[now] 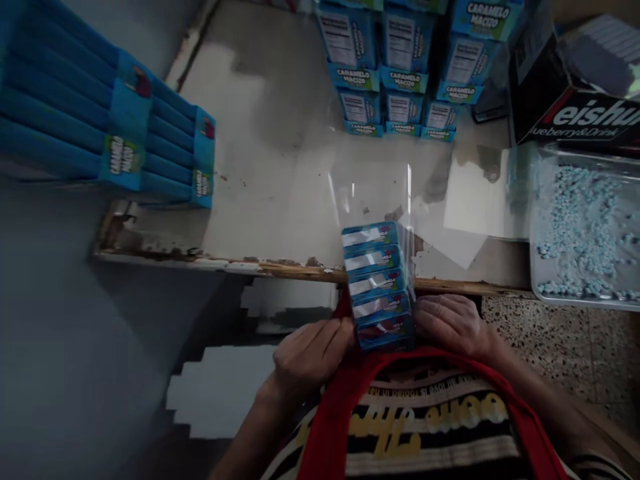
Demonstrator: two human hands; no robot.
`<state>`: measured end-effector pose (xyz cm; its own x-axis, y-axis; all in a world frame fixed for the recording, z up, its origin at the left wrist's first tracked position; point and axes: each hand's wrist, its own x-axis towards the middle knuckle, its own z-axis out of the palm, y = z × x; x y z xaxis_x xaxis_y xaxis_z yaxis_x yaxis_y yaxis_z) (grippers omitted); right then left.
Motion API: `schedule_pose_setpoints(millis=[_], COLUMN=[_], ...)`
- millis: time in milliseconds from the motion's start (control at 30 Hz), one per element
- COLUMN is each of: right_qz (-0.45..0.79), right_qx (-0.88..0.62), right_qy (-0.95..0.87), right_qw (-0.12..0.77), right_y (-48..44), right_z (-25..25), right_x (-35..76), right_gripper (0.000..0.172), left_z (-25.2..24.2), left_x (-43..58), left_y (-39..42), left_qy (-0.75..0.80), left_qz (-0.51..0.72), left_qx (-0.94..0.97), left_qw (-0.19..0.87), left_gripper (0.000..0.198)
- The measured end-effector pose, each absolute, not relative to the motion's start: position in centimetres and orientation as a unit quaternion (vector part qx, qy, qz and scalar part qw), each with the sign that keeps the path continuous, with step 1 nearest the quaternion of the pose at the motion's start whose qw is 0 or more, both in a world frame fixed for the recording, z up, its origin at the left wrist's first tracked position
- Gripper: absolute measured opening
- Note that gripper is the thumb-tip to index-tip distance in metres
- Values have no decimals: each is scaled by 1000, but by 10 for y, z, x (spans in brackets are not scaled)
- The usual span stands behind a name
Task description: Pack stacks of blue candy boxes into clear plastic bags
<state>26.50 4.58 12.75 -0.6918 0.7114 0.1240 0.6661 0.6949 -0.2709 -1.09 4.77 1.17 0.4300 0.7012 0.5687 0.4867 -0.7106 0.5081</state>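
A clear plastic bag [373, 190] holds a row of small blue candy boxes [377, 283] labelled Caramelo Macizo. The row rests across the table's front edge, its near end against my body, and the upper part of the bag lies flat and unfilled on the table. My left hand [315, 347] is closed at the near left side of the row, fingers curled against the bag. On the opposite side, my right hand [450, 323] presses its curled fingers against the bag by the lower boxes. Both sets of fingertips are partly hidden.
Blue candy boxes [400, 80] stand in columns at the back. More packed blue boxes [125, 133] are stacked at the left. A clear tray [545, 290] of small pale-blue pieces sits at the right, below a black carton [575, 110]. The worn table edge [280, 269] runs before me.
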Motion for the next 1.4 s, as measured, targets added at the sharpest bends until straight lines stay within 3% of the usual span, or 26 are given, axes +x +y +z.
schedule_pose_setpoints(millis=[233, 367, 500, 533, 567, 700, 800, 967, 1167, 1233, 1333, 1400], right_qz=[161, 107, 181, 226, 272, 415, 467, 488, 456, 437, 421, 421], right_qx=[-425, -419, -432, -467, -506, -573, -561, -545, -564, -587, -611, -630], right_qy=[-884, -897, -872, -839, -800, -698, -681, -679, -685, -678, -664, -640], right_qw=[112, 94, 145, 162, 173, 112, 60, 58, 64, 73, 96, 131], right_y=[36, 36, 36, 35, 35, 35, 35, 31, 30, 30, 26, 24], right_z=[133, 135, 124, 120, 115, 98, 91, 91, 82, 76, 71, 68], right_x=[262, 260, 269, 274, 279, 292, 291, 288, 286, 281, 274, 272], right_gripper=[14, 14, 8, 15, 29, 96, 115, 123, 131, 131, 122, 117], left_z=[16, 21, 1, -9, -20, -50, -52, -36, -30, -27, -19, -16], left_x=[-2, -5, -9, -9, -9, 4, 21, 25, 7, 15, 33, 40], left_y=[48, 51, 35, 28, 21, -1, 0, 21, 32, 29, 24, 22], left_qy=[350, 357, 365, 384, 410, 426, 422, 409, 338, 379, 471, 522], left_qz=[397, 382, 396, 398, 406, 426, 364, 344, 321, 328, 336, 335], left_qx=[842, 850, 830, 808, 769, 520, 462, 483, 502, 508, 513, 505], left_qw=[107, 67, 144, 202, 277, 606, 690, 693, 729, 701, 634, 600], left_gripper=[23, 19, 12, 8, 18, 86, 109, 91, 113, 103, 74, 81])
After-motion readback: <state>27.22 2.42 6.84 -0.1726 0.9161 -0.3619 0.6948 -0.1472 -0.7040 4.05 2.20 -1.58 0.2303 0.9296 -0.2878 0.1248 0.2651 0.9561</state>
